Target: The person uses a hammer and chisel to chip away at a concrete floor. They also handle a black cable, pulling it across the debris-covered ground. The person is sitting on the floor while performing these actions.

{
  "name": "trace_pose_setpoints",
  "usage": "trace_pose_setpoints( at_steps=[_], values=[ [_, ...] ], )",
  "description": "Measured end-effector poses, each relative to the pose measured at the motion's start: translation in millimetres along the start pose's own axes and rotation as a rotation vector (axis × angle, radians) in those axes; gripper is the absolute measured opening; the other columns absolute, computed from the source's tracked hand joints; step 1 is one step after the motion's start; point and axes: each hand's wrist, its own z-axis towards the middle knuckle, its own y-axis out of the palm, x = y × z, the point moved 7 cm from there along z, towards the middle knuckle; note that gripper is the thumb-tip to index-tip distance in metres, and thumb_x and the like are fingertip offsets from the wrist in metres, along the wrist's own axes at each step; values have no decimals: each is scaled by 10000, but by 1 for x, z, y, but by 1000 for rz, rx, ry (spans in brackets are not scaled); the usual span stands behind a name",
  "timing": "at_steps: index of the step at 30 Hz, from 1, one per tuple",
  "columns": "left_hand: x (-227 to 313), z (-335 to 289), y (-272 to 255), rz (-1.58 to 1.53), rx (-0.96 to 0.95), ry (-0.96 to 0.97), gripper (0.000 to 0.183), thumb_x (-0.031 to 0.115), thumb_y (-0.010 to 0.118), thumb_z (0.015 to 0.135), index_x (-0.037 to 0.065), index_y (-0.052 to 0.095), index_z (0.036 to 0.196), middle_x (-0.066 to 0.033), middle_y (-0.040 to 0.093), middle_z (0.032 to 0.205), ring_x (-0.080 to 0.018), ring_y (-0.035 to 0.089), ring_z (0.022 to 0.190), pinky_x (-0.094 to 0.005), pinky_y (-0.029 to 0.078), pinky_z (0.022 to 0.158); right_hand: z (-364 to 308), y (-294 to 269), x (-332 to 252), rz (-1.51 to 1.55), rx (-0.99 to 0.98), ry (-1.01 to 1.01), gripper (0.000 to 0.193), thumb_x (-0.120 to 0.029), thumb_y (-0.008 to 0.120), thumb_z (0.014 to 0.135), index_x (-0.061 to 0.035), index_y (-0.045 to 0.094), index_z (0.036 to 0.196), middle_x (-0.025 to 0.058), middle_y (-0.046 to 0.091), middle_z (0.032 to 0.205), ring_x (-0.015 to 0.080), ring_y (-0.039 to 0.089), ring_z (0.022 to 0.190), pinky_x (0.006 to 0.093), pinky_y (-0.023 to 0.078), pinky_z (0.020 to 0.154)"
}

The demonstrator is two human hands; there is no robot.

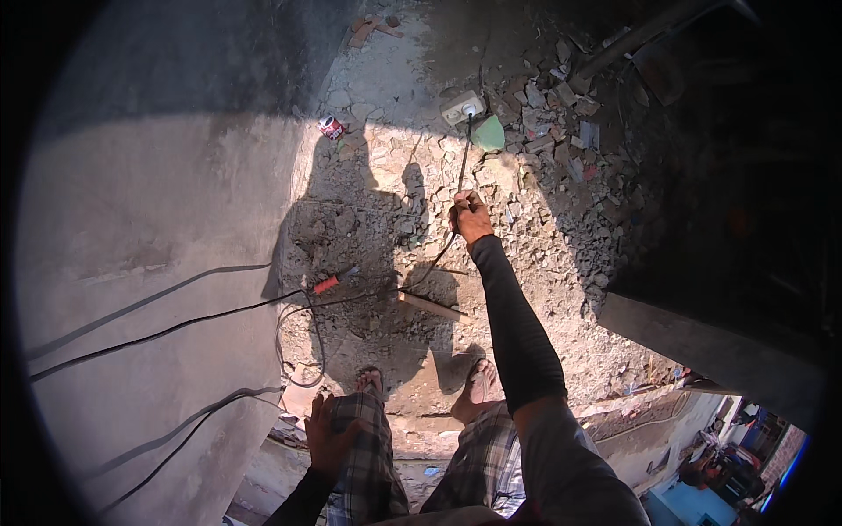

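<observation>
My right hand (472, 217) is stretched forward over the rubble, its fingers closed around a black cable (464, 159). Beyond the hand, the cable runs up to a white plug in a pale socket block (460, 108) on the ground. On the near side it curves down and left across the dirt. My left hand (331, 438) rests by my left knee with its fingers apart, holding nothing. A tool with a red handle (326, 285) lies on the ground beside the cable; its exact kind is unclear.
A wooden strip (432, 307) lies ahead of my feet. Broken rubble (561, 131) piles up at the far right, near a green shard (488, 134). A red can (331, 128) sits by the grey wall (167, 210) on the left. A ledge drops off behind my feet.
</observation>
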Motion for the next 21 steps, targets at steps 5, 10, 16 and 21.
trace_pose_setpoints(
  at_steps=[5, 10, 16, 21],
  values=[
    [41, 7, 15, 328, -117, -35, 667, 509, 725, 789, 42, 585, 1244, -191, 586, 1288, -369, 541, 1224, -525, 414, 1008, -40, -24, -137, 44, -59, -58, 155, -236, 496, 1057, -84, 493, 1026, 16, 533, 745, 118, 515, 603, 296, 460, 550],
    [185, 41, 7, 26, 94, 58, 380, 398, 674, 902, 22, 695, 852, -105, 685, 793, -226, 652, 761, -384, 498, 717, -58, -53, -238, -96, -126, -51, 246, -273, 503, 1044, -47, 504, 1140, 35, 539, 852, 123, 535, 727, 325, 519, 654],
    [389, 136, -47, -865, 139, -297, 497, 535, 541, 985, 75, 659, 836, -28, 671, 744, -141, 645, 704, -331, 478, 646, -94, -101, -382, -176, -215, -34, 253, -288, 471, 1057, -45, 519, 1106, 16, 517, 790, 104, 579, 679, 296, 500, 650],
    [528, 215, -32, -1233, -308, -309, 895, 725, 507, 899, 47, 377, 1469, -157, 503, 1415, -298, 464, 1320, -466, 336, 1098, -113, -135, -494, -384, -219, -164, 297, -340, 448, 1055, -60, 545, 1058, 22, 521, 709, 112, 541, 616, 295, 464, 595]
  ],
)
